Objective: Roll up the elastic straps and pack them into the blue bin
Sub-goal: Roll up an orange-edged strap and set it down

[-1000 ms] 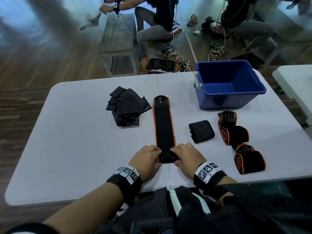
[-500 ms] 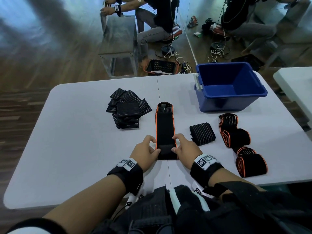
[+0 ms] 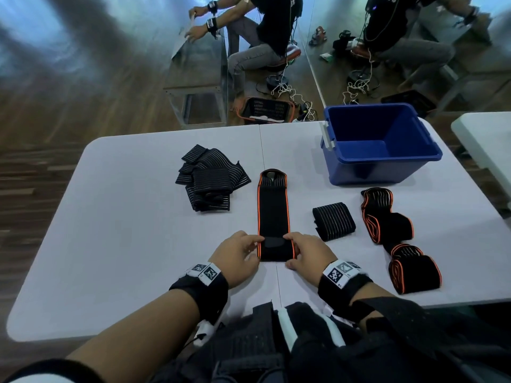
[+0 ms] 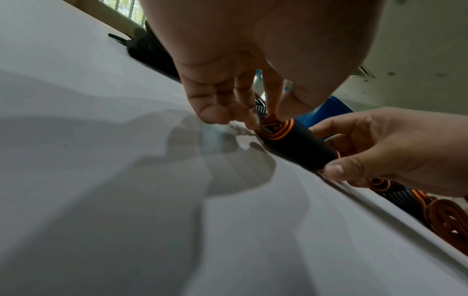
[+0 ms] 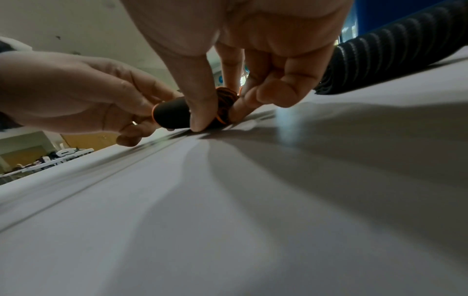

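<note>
A black elastic strap with orange edges (image 3: 272,211) lies flat along the table's middle, its near end wound into a roll (image 3: 275,250). My left hand (image 3: 253,248) pinches the roll's left end and my right hand (image 3: 291,250) pinches its right end. In the left wrist view the roll (image 4: 298,144) shows its orange spiral under my left fingertips (image 4: 222,114). In the right wrist view my thumb (image 5: 200,114) presses the roll (image 5: 172,116) against the table. The blue bin (image 3: 367,172) stands at the back right, with nothing visible inside.
A pile of black striped straps (image 3: 210,178) lies left of the flat strap. A rolled striped strap (image 3: 333,221) and two loosely folded orange-edged straps (image 3: 387,217) (image 3: 413,268) lie to the right. People sit beyond the white table (image 3: 124,230).
Both hands have rolled the strap's near end away from me. The roll is thicker and the flat length shorter. Nothing else on the table has moved.
</note>
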The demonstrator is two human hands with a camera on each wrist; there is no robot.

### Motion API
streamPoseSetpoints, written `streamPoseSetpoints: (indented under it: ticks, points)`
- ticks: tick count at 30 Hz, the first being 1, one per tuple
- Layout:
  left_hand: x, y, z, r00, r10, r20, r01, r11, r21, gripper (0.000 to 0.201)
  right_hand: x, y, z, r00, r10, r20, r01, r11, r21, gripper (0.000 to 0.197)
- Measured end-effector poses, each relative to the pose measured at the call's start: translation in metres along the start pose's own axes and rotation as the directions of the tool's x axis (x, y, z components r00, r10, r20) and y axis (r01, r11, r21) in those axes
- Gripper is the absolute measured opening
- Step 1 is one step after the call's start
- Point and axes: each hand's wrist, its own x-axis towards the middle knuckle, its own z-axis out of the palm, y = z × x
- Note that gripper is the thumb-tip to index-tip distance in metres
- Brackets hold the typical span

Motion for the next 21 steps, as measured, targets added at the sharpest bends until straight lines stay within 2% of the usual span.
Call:
streamPoseSetpoints:
  ticks: [2,5,7,10,13,14,17,21]
  points:
    - [0.0,-0.003,-0.001,0.999,0.012,0.041,-0.013,1.0,0.011,0.056,0.001,0.001,-0.002,1.0,0.012,0.003,-0.012,1.0,0.021,0.06]
    - [0.004,-0.005,0.001,1.0,-0.003,0.027,0.002,0.999,0.035,0.059,0.0,0.002,-0.004,1.0,0.02,0.006,-0.021,0.995,0.102,0.055]
    - [0.007,-0.004,0.004,1.0,-0.022,0.003,0.022,0.999,0.042,0.054,-0.001,0.002,-0.005,0.999,0.045,0.005,-0.045,0.983,0.176,0.05]
    - [0.013,0.001,0.004,0.998,-0.064,-0.02,0.065,0.998,0.012,0.044,0.002,0.001,-0.007,0.998,0.061,0.003,-0.061,0.982,0.18,0.038]
    - [0.014,0.008,0.001,0.994,-0.107,0.007,0.107,0.994,-0.031,0.021,0.006,0.0,-0.007,0.997,0.081,-0.005,-0.078,0.973,0.217,0.029]
    - [0.014,0.009,0.0,0.992,-0.123,0.022,0.124,0.992,-0.039,0.014,0.007,0.0,-0.008,0.996,0.087,-0.005,-0.083,0.968,0.235,0.03]
    - [0.012,0.011,0.001,0.983,-0.177,0.049,0.179,0.983,-0.033,0.03,0.008,-0.002,-0.009,0.995,0.102,0.02,-0.104,0.962,0.251,0.04]
    - [0.012,0.013,0.001,0.967,-0.23,0.112,0.235,0.971,-0.034,0.041,0.009,-0.008,-0.011,0.987,0.152,0.052,-0.159,0.974,0.159,0.053]
